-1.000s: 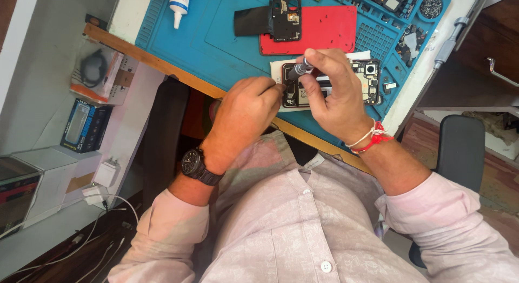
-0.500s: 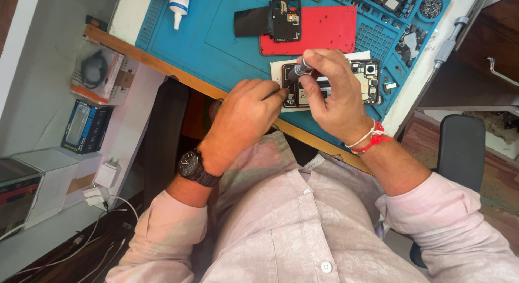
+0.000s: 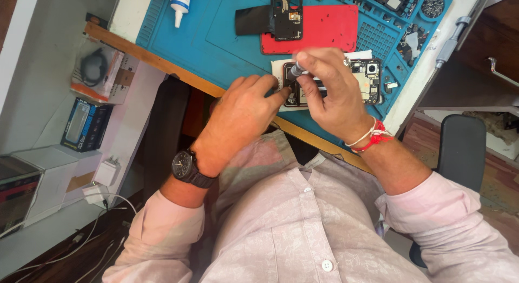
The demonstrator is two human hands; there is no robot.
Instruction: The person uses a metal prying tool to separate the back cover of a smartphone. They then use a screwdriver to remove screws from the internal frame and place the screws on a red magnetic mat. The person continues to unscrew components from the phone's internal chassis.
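Working over the opened black phone with bare circuit boards (image 3: pixel 346 83), a slim grey-capped screwdriver (image 3: pixel 296 72) is pinched upright by the right hand (image 3: pixel 332 96). The phone is pressed steady by the left hand (image 3: pixel 240 118), fingertips (image 3: pixel 281 92) together; the driver is best kept vertical.

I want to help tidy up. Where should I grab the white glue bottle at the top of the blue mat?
Probably take the white bottle by its round body, with fingers on its two sides. Its thin nozzle points down toward the desk's wooden edge and looks too narrow to hold well. It lies on the blue mat, apart from the phone parts, so coming in from the open side near the mat's left edge looks easiest.
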